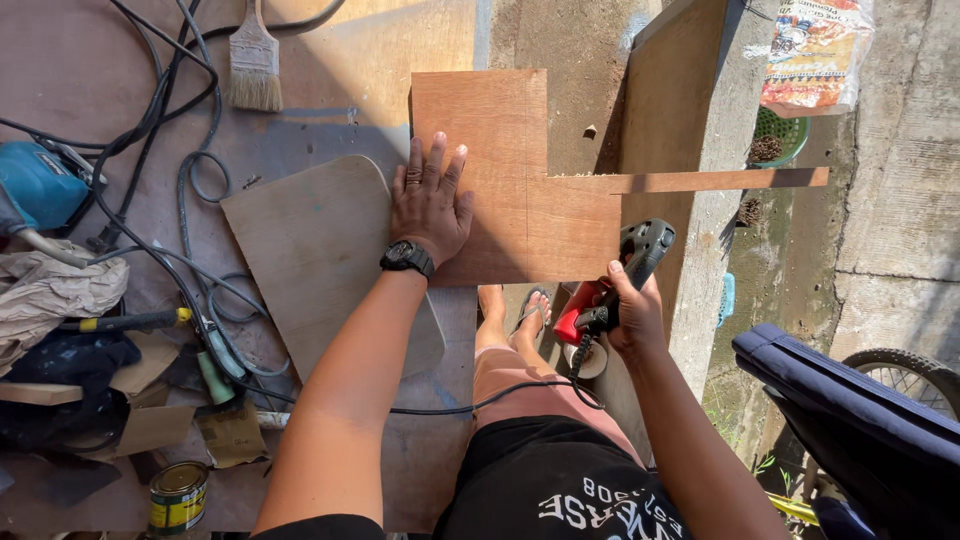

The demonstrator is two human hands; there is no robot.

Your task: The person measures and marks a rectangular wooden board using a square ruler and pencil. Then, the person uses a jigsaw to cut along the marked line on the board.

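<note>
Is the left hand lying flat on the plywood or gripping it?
Flat: the left hand lies palm-down, fingers spread, on the plywood panel.

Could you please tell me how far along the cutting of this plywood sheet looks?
Done: one corner is already out of the plywood, leaving a narrow strip and sawdust on the cut edge. In hand: the left hand presses the sheet flat; the right hand grips the saw at its near edge. Left: the strip remains attached.

- A paintbrush (254, 62) lies far up and left of the grip.
- A blue power tool (40, 185) sits at the far left among tangled black cables (190, 170).
- A small tin can (178, 497) stands low left.
- A green basket (780, 135) rests up right.
</note>
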